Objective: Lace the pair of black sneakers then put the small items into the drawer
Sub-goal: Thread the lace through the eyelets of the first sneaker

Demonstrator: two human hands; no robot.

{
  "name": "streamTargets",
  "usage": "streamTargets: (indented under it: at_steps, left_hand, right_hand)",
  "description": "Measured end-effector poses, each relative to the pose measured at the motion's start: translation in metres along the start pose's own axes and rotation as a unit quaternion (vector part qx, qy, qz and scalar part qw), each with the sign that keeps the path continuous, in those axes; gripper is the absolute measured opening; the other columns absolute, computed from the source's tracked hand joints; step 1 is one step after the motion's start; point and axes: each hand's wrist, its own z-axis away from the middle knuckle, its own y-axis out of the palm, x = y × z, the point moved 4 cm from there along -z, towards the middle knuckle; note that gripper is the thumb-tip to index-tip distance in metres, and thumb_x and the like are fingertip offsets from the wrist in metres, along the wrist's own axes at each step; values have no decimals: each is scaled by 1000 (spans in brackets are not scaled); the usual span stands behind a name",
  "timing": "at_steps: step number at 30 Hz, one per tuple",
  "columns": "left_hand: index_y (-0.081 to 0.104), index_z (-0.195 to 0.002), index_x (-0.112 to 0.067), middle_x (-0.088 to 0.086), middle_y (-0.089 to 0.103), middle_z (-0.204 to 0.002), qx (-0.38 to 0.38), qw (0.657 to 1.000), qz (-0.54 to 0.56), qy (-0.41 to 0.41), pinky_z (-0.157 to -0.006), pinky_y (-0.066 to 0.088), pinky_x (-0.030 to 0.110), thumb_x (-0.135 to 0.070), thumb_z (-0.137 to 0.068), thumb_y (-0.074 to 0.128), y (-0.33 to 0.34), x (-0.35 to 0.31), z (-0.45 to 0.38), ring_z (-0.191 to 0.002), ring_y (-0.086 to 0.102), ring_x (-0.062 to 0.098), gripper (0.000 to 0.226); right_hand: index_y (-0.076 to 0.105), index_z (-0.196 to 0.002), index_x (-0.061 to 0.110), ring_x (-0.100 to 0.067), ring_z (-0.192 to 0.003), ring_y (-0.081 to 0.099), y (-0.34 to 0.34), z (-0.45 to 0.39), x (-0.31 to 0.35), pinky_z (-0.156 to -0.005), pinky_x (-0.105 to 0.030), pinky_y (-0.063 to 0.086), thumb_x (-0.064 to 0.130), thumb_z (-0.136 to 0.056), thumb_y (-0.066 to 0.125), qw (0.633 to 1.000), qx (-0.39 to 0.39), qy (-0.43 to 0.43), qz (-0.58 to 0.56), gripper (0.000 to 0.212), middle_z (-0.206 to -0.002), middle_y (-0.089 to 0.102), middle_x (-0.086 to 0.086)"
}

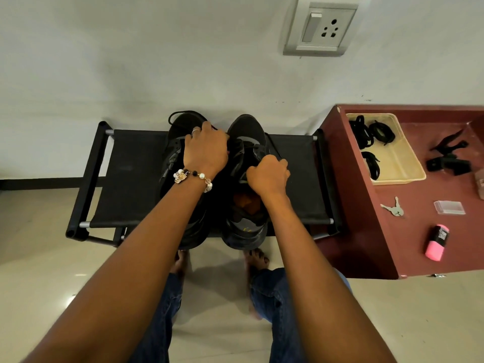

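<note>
Two black sneakers stand side by side on a black fabric shoe rack [131, 179], toes toward the wall. My left hand [205, 150] rests over the left sneaker [180, 127] and reaches across to the gap between the shoes, gripping a black lace there. My right hand [268, 175] is fisted on a black lace [273, 148] at the right sneaker [247, 129], above its tongue. On the maroon cabinet top [366, 205] lie keys [392, 208], a clear small box [449, 206] and a pink item [436, 242].
A cream tray [400, 176] with several coiled black laces sits on the cabinet, next to a black clip-like object [447, 155]. A wall socket [320, 28] is above. My bare feet [258, 260] stand on the tiled floor before the rack.
</note>
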Motion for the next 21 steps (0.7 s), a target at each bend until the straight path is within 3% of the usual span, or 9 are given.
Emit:
streamTargets:
  at_steps: [4, 7, 8, 10, 13, 15, 18, 21]
  left_hand:
    - [71, -105, -14, 15, 49, -125, -29, 999, 15, -29, -91, 47, 46, -33, -89, 64, 0, 2, -1, -115, 49, 38, 25]
    - [74, -81, -16, 13, 65, -101, 14, 979, 192, -73, -83, 51, 44, -42, -82, 68, -12, 11, -3, -97, 61, 31, 27]
    - [74, -78, -12, 11, 69, -89, 32, 955, 280, -95, -79, 51, 41, -43, -81, 70, -18, 14, -3, -87, 65, 25, 32]
    - [73, -75, -7, 4, 73, -75, 58, 885, 443, -131, -67, 50, 32, -37, -84, 70, -35, 16, 0, -69, 66, 13, 31]
    - [72, -76, -15, 0, 75, -79, 88, 805, 565, -160, -52, 37, 21, -33, -90, 64, -60, 14, 9, -58, 55, 6, 24]
    - [72, -83, -16, 1, 76, -89, 115, 750, 635, -146, -52, 32, 21, -33, -93, 60, -74, 7, 13, -56, 47, 7, 24]
    - [66, -100, -6, 8, 74, -102, 157, 625, 754, -126, -40, 27, 14, -22, -97, 54, -86, -7, 19, -46, 40, 3, 20]
    - [60, -109, -4, 8, 72, -111, 174, 575, 788, -133, -32, 20, 12, -17, -99, 48, -86, -8, 20, -35, 35, 3, 20]
  right_hand:
    - [37, -68, 11, -38, -126, 39, -2, -2, -1, -87, -39, 39, 21, -84, 61, 998, 33, -1, -47, 30, -124, 51, -22]
    - [61, -81, 14, -36, -104, 61, -8, -13, -5, -87, -46, 54, 51, -51, 72, 989, 56, 0, -136, 48, -103, 68, -11]
    - [67, -85, 15, -33, -100, 64, -12, -20, -8, -86, -47, 56, 57, -47, 73, 986, 49, -13, -159, 57, -98, 71, -6]
    - [72, -90, 17, -26, -99, 66, -31, -18, 2, -88, -45, 56, 54, -62, 77, 980, 2, -55, -192, 46, -97, 73, -1]
    - [73, -103, 15, -12, -91, 67, -50, -7, 17, -85, -31, 55, 22, -87, 71, 957, -30, -126, -259, 18, -94, 72, 1]
    - [71, -108, 11, -7, -85, 65, -44, 2, 28, -78, -23, 50, 13, -88, 71, 944, 41, -173, -278, 20, -93, 72, 0]
    - [64, -122, 5, -15, -100, 64, -26, 16, 47, -86, -24, 52, 9, -85, 74, 918, 128, -233, -295, 38, -110, 69, -8]
    - [67, -110, 8, -15, -96, 64, -20, 23, 59, -88, -29, 54, 9, -87, 71, 902, 120, -270, -314, 23, -98, 70, -2]
